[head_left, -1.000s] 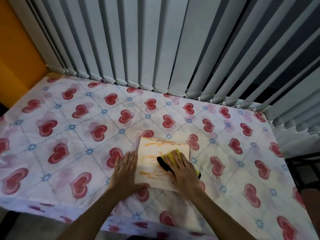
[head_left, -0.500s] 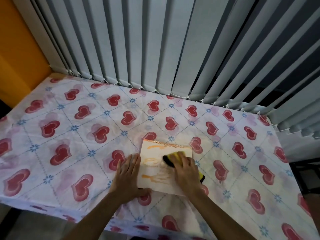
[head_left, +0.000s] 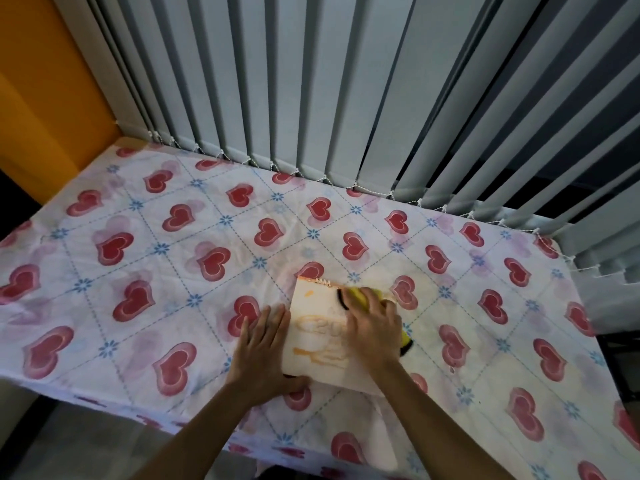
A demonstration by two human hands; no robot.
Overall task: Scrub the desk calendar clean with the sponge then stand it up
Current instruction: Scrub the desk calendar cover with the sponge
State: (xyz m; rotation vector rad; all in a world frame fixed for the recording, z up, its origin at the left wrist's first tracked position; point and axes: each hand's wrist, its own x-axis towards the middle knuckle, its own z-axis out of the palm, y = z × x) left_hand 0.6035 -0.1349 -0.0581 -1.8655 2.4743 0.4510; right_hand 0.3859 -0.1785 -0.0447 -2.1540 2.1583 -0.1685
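The desk calendar [head_left: 317, 336] lies flat on the counter [head_left: 173, 258], at about 5 o'clock from the counter's middle and close to its near edge, with its wire binding [head_left: 323, 282] along the far edge at 12 o'clock. Orange smears and faint print mark its pale face. The left hand [head_left: 263, 344] lies open, palm down, fingers spread toward 12 o'clock, at the calendar's 9 o'clock side; its thumb reaches under the near corner at 6 o'clock, pinning the sheet. The right hand [head_left: 374, 325] is closed down over a yellow sponge [head_left: 362, 295] with a dark scouring face, pressing it against the calendar's far right corner, at about 1 o'clock on the sheet. The right hand covers most of the sponge and the calendar's right margin; a further yellow-and-dark strip shows past the wrist at 3 o'clock. The counter carries a white cloth [head_left: 485, 306] printed with red hearts and blue dotted diamonds, which hangs over the near edge. A small dark spot sits on the cloth at 3 o'clock from the calendar, well apart from it. Grey vertical blinds [head_left: 346, 98] hang along the counter's far edge at 12 o'clock, linked at the bottom by a bead chain [head_left: 381, 194] that touches the cloth. An orange wall [head_left: 41, 105] stands at 10 o'clock. The rest of the cloth around the calendar carries nothing else visible.
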